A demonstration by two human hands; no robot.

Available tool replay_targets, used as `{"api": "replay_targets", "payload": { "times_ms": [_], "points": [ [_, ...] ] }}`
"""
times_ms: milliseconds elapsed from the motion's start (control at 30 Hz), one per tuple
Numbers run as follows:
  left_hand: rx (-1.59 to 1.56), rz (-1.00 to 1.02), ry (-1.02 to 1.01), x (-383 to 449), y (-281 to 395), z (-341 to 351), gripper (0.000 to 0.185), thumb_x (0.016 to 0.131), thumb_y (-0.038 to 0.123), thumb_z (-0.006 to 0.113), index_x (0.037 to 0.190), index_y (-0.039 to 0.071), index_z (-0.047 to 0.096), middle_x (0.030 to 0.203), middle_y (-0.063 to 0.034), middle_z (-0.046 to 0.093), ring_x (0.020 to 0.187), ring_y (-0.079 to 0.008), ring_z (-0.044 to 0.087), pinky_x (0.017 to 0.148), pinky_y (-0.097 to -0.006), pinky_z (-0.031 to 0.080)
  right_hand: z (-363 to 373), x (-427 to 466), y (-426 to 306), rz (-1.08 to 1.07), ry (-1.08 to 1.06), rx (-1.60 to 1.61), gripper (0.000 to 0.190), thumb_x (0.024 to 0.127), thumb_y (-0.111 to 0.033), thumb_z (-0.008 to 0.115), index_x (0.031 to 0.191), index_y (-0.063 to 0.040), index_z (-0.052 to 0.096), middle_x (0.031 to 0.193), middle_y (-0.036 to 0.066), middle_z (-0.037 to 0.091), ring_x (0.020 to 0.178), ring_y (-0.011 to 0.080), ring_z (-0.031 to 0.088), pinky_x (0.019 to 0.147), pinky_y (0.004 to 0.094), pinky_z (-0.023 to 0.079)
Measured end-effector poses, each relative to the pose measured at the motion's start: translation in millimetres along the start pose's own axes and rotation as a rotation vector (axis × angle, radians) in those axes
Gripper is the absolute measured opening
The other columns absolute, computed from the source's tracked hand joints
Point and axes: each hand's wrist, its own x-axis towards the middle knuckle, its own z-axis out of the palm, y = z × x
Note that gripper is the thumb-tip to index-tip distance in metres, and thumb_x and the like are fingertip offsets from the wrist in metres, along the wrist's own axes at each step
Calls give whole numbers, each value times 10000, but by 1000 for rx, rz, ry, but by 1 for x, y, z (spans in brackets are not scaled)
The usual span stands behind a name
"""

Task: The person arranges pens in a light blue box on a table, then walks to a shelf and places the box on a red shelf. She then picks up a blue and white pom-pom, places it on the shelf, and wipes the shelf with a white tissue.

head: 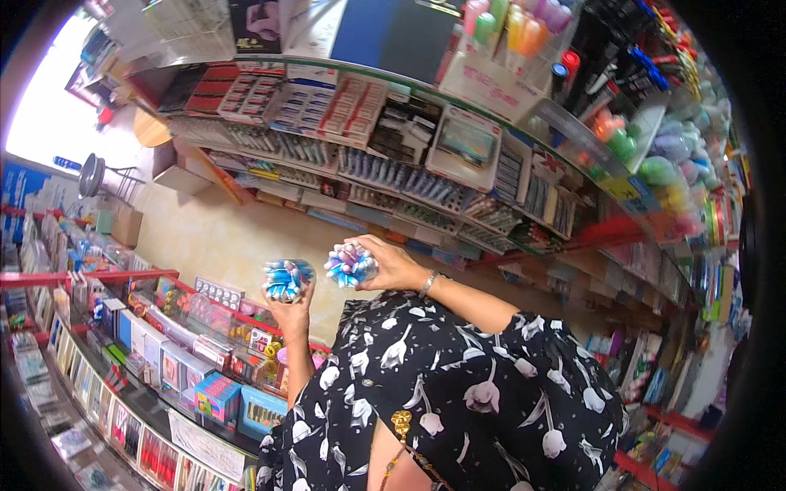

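Note:
My left hand (291, 314) is wrapped around a clear container of blue and white pens (284, 280), seen from above with their ends bunched together. To its right, my right hand (393, 265) grips a second clear container of pens (347, 264), some blue and white, others pinkish purple. The two containers are held up close together, with a small gap between them, over the pale floor (227, 245). A bracelet (428, 284) circles my right wrist. Lower parts of both containers are mostly hidden by the hands and the steep view.
Glass shelves (344, 159) packed with boxed stationery and pens run along the far side. Marker holders (491, 73) stand on top. To the left is a red-edged display counter (202, 301) with boxed goods. A dark round stool (92, 176) stands farther back.

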Motion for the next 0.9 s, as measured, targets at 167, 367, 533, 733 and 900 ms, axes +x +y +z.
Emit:
{"api": "replay_targets", "payload": {
  "times_ms": [167, 367, 533, 733, 900],
  "points": [
    [138, 79, 42, -3, 18, 4, 850, 660, 53, 884, 1317, 23, 344, 1199, -118, 573, 1052, -188, 613, 909, -319, 520, -3, 7, -7, -9, -32, 34, 859, 656, -349, 861, 1392, -159, 460, 1337, 85, 520, 1219, 290, 550, 987, 402, 491],
    [81, 95, 109, -8, 23, -4, 862, 665, 44, 877, 1337, 14, 338, 1171, -107, 575, 1031, -183, 614, 903, -307, 517, 5, 20, -18, -13, -60, 33, 831, 647, -226, 883, 1363, -67, 494, 1340, 108, 547, 1237, 270, 550, 1052, 370, 442],
    [204, -7, 41, -6, 1, -17, 812, 668, 70, 884, 1311, 0, 392, 1160, -104, 587, 1038, -189, 600, 898, -307, 515, 12, 19, -7, -125, -50, 29, 798, 674, -243, 852, 1363, -59, 494, 1355, 111, 538, 1232, 282, 551, 1046, 358, 440],
    [-31, -114, 116, -26, -5, -12, 707, 687, -10, 861, 1237, 3, 416, 1105, -113, 597, 922, -174, 618, 795, -296, 535, 15, 7, 1, -88, -44, 4, 866, 629, -362, 850, 1361, -99, 469, 1277, 104, 542, 1141, 309, 586, 923, 393, 511],
    [128, -59, 110, -26, -7, -7, 803, 672, 23, 877, 1297, -21, 375, 1173, -152, 577, 999, -208, 621, 840, -314, 549, 11, -8, -5, -4, -40, -24, 858, 650, -334, 843, 1380, -100, 458, 1312, 105, 538, 1183, 307, 574, 956, 398, 503]
  ]
}}
